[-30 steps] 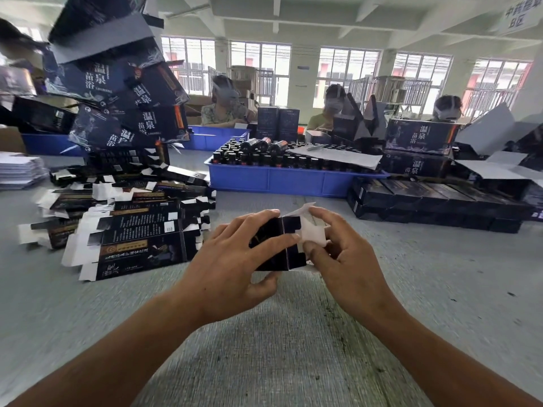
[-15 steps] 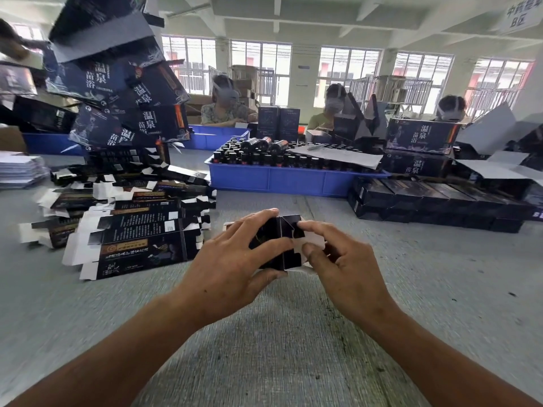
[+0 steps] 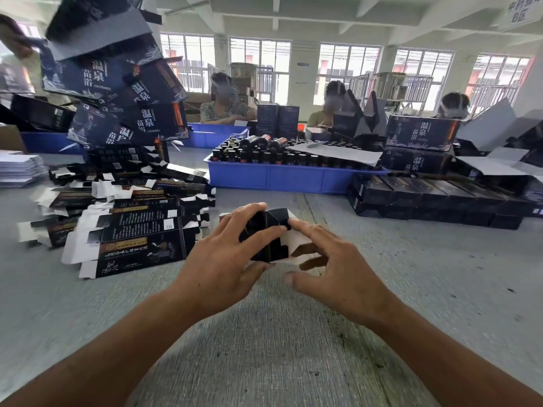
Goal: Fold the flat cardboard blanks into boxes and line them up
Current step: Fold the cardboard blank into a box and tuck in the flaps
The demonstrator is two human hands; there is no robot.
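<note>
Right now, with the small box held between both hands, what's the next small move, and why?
Probably push the end flap shut with the right hand. The left hand grips the small box, but its white flap stands open under the right fingertips. Finished boxes wait in a row to the right.

The large dark cartons (image 3: pixel 123 83) stacked at left and one carton (image 3: pixel 421 133) behind the blue tray read 温泉苗浴. The ceiling sign (image 3: pixel 518 13) reads B区; its upper line is unclear.
</note>
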